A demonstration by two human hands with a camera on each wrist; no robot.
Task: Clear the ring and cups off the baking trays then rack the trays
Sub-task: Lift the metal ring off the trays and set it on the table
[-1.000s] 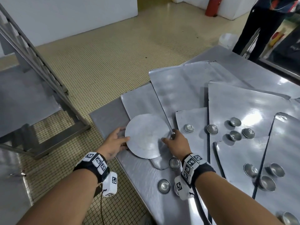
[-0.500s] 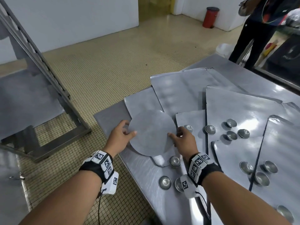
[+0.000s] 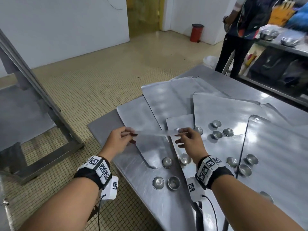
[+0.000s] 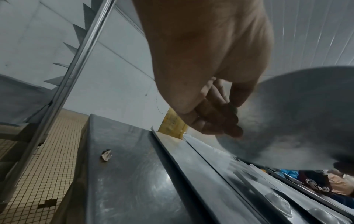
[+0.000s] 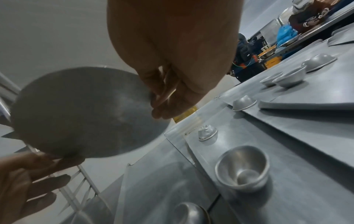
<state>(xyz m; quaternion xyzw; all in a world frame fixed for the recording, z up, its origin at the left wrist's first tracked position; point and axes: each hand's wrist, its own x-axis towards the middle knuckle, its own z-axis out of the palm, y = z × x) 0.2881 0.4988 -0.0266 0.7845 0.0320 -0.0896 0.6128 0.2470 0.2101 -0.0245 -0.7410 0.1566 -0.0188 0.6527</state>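
A round flat metal disc (image 3: 153,132) hangs in the air above the near-left trays, seen almost edge-on in the head view. My left hand (image 3: 129,134) pinches its left rim and my right hand (image 3: 182,133) pinches its right rim. The left wrist view shows the disc (image 4: 298,121) from below with my fingers (image 4: 216,119) curled under its edge. In the right wrist view the disc (image 5: 76,112) spans between both hands. Several flat baking trays (image 3: 168,99) lie overlapped on the steel table. Several small metal cups (image 3: 167,162) stand on them, some upturned (image 3: 216,123).
A tall metal tray rack (image 3: 33,90) stands on the tiled floor to my left. A person (image 3: 241,35) stands at the table's far corner by another counter with bowls (image 3: 268,35). A red bin (image 3: 197,32) sits by the far wall.
The disc lay flat on the trays a second ago with both hands at its rim. Both hands have raised it off the trays, and it now hangs level in the air.
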